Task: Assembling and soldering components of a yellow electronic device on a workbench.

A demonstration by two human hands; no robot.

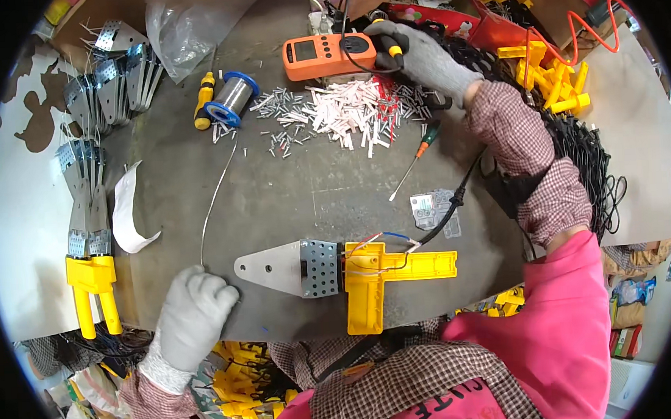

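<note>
My left hand (197,315) is closed, pinching the free end of a solder wire (211,201) near the table's front edge. The wire runs up to a blue-rimmed spool (233,99). At the back, my right hand (428,57) grips the black-and-yellow handle of a corded soldering iron (395,51); its tip is hidden. Between the hands lies an opened yellow plastic handle shell (366,291), joined to a tapered grey metal plate (274,269) and a perforated metal piece (320,269). Thin red, white and blue wires cross the shell, and a black cable (446,217) leads away.
An orange multimeter (330,56) stands behind piled screws and pale sleeves (342,110). A screwdriver (416,158) lies right of centre, a yellow-handled tool (205,101) beside the spool. Metal-plate assemblies (89,222) line the left; yellow shells (556,84) and black cables (587,166) fill the right.
</note>
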